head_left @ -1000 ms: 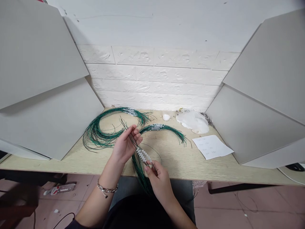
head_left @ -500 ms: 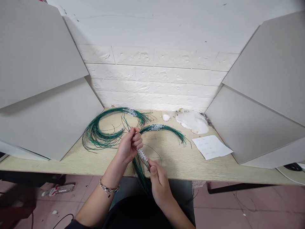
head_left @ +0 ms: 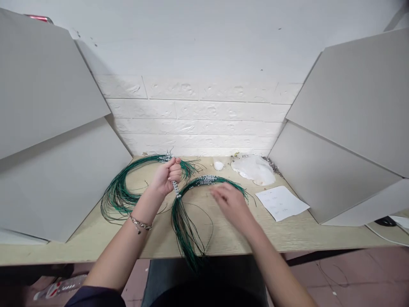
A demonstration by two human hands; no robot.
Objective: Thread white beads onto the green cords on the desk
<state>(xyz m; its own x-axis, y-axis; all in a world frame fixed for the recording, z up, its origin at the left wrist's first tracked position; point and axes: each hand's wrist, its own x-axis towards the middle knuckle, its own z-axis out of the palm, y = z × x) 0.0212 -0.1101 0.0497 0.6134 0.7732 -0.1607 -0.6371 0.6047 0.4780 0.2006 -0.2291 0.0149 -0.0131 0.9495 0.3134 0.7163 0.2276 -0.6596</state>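
Note:
My left hand (head_left: 168, 175) is closed in a fist round the beaded end of a bundle of green cords (head_left: 182, 221), which hangs down over the table's front edge. A silver bracelet sits on that wrist. My right hand (head_left: 230, 203) is blurred by motion over the table, just below a second curved green bundle with white beads (head_left: 209, 179); its fingers look stretched out and nothing shows in them. A third, larger loop of green cords (head_left: 119, 192) lies to the left of my left hand.
A wooden table (head_left: 287, 232) stands against a white brick wall, with grey boards (head_left: 57, 170) leaning at both sides. At the back lie a white crumpled bag (head_left: 254, 169), a small white cup (head_left: 219, 164) and a paper note (head_left: 281, 202).
My right hand let go of the beaded bundle and moved up and right over the table. My left hand lifted the bundle's beaded end farther from me. The camera tilted down a little.

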